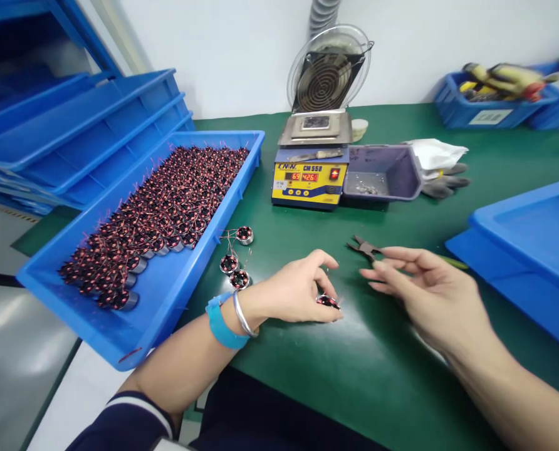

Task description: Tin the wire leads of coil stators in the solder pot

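Right of the blue tray (167, 275), the left hand (296, 289) has its grip clamped on 1 coil (327, 302); farther right, the right hand (432, 291) grips pliers (365, 248). 3 coils (239, 279) lie beside the tray, many more inside; which are finished, I cannot tell.

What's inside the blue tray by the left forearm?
Many small round wire-wound parts, crowded together; bare floor of the tray shows toward its near end. Whatever lies under the parts is covered, so can't be seen.
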{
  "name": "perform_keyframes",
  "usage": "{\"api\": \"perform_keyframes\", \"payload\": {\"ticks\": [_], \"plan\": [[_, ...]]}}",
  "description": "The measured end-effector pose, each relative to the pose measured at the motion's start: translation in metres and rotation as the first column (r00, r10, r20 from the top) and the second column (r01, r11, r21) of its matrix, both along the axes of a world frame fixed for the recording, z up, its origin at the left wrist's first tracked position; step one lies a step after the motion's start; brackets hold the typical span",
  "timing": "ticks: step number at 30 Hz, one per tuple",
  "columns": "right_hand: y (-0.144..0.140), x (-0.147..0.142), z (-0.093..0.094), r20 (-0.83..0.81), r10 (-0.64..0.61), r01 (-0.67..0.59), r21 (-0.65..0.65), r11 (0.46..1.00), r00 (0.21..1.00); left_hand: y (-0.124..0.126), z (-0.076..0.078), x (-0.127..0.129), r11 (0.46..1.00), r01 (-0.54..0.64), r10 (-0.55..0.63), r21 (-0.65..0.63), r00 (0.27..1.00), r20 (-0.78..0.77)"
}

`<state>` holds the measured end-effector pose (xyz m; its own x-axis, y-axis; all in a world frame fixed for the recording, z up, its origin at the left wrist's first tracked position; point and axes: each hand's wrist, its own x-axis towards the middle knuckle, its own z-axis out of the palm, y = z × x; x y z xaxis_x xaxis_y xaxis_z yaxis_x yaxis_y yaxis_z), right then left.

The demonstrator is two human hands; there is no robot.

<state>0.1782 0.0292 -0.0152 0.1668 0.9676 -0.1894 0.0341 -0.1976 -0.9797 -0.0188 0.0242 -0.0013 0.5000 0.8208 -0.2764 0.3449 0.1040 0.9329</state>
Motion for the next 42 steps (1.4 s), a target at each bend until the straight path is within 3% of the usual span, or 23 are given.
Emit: {"api": "perform_keyframes", "payload": {"ticks": [1, 3, 5, 7, 12, 16, 19, 21, 29, 37, 42], "plan": [[0.0, 0.003, 0.003, 0.035, -0.001, 0.002, -0.01, 1.0, 0.999, 0.0, 0.001, -0.001, 1.0, -0.018, 0.018, -0.021, 1.0, 0.009], [-0.001, 0.007, 0.01, 0.109, 0.17, -0.158, -0.115, 0.981, 0.979, 0.001, 0.004, -0.002, 0.994, -0.092, 0.094, -0.065, 0.995, 0.032], [-0.005, 0.006, 0.012, 0.121, 0.413, -0.374, -0.255, 0.892, 0.903, 0.004, 0.004, -0.002, 0.98, -0.174, 0.178, -0.093, 0.983, 0.043], [-0.012, -0.002, 0.009, 0.083, 0.493, -0.453, -0.287, 0.844, 0.866, 0.007, 0.003, 0.0, 0.967, -0.229, 0.234, -0.115, 0.972, 0.034], [-0.023, -0.024, -0.008, 0.062, 0.352, -0.351, -0.023, 0.936, 0.934, 0.011, -0.003, 0.007, 0.929, -0.271, 0.282, -0.253, 0.959, 0.01], [-0.025, -0.024, -0.013, 0.273, 0.328, -0.382, 0.173, 0.908, 0.904, 0.012, -0.003, 0.008, 0.916, -0.238, 0.27, -0.324, 0.961, 0.056], [-0.026, -0.02, -0.013, 0.386, 0.294, -0.402, 0.239, 0.884, 0.874, 0.012, -0.005, 0.008, 0.917, -0.226, 0.258, -0.328, 0.965, 0.056], [-0.026, -0.018, -0.012, 0.38, 0.284, -0.389, 0.236, 0.89, 0.88, 0.012, -0.006, 0.008, 0.92, -0.228, 0.256, -0.32, 0.966, 0.048], [-0.022, -0.019, -0.01, 0.106, 0.346, -0.353, 0.062, 0.933, 0.932, 0.011, -0.006, 0.009, 0.926, -0.227, 0.257, -0.301, 0.964, 0.066], [-0.021, -0.02, -0.009, 0.129, 0.306, -0.317, 0.076, 0.945, 0.943, 0.01, -0.008, 0.01, 0.924, -0.226, 0.265, -0.31, 0.96, 0.09], [-0.022, -0.018, -0.014, 0.2, 0.351, -0.38, 0.126, 0.917, 0.915, 0.009, -0.006, 0.01, 0.941, -0.173, 0.219, -0.291, 0.967, 0.133]]}}
